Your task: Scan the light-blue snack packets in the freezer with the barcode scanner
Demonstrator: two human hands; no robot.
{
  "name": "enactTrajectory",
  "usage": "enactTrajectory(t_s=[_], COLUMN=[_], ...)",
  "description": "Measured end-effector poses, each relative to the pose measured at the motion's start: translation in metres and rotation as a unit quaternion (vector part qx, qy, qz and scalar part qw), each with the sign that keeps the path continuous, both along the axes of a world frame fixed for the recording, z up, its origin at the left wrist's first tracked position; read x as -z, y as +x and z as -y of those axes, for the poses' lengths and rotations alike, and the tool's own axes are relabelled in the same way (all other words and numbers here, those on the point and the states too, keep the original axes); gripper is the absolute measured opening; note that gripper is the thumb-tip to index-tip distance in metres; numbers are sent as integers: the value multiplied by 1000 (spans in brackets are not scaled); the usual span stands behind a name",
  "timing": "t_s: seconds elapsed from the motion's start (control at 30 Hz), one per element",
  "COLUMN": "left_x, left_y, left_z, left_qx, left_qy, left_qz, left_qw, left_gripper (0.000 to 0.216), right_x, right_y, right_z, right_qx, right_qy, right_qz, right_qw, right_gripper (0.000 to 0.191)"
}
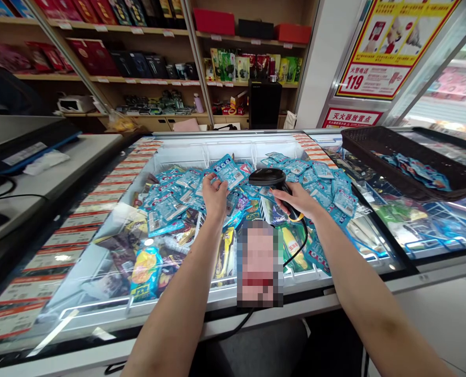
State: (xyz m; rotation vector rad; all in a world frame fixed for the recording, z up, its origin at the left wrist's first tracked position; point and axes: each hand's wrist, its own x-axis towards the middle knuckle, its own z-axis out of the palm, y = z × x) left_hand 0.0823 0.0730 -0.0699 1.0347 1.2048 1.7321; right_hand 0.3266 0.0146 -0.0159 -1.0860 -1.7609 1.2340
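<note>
My left hand (215, 192) is closed on a blue packet (230, 172), holding it tilted with its printed, barcoded side up. My right hand (296, 199) wraps round the handle of a black barcode scanner (267, 178), whose head points left toward that packet. From the scanner a black cable (304, 241) loops down. Many similar blue packets (170, 199) lie spread beneath and beside both hands on the glass top of the freezer (95, 285). In front of me stands a blurred-out, pixelated object (259, 262).
A dark brown basket (398, 142) with several blue packets sits at the right. Price labels (56, 242) line the freezer's left side. At far left a counter (95, 149) bears a dark device. Stocked shelves (139, 78) stand behind. A person's dark sleeve (9, 89) shows at the left edge.
</note>
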Motion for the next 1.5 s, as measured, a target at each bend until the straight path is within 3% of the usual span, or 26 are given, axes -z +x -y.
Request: enactTrajectory(t_s=[0.53, 0.7, 0.83, 1.03, 1.13, 1.27, 1.37, 1.5], left_x=[-4, -3, -10, -22, -20, -13, -11, -11], left_y=[2, -10, -22, -14, -5, -3, -8, -9], left_z=[3, -1, 2, 20, 27, 28, 26, 25], left_qx=[-11, -65, -148, -200, -134, -6, -26, -64], left_qy=[5, 7, -1, -13, 0, 12, 5, 9], left_qz=[-29, -114, -261, -448, -555, -623, -625, -640], left_qw=[1000, 991, 954, 871, 821, 782, 781, 765], left_gripper=[43, 39, 40, 76, 79, 46, 33, 37], right_x=[-6, -4, 1, 9, 11, 11, 11, 11], right_y=[-1, 1, 5, 10, 13, 15, 16, 17], right_z=[5, 1, -7, -15, -17, -18, -18, -19], right_qx=[-7, 29, 75, 121, 129, 147, 156, 161], right_qy=[8, -4, -27, -48, -53, -66, -68, -69], right_qz=[-5, -50, -94, -118, -134, -145, -149, -146], right_qw=[1000, 998, 992, 984, 981, 976, 974, 974], right_gripper=[40, 39, 36, 36, 37, 39, 38, 38])
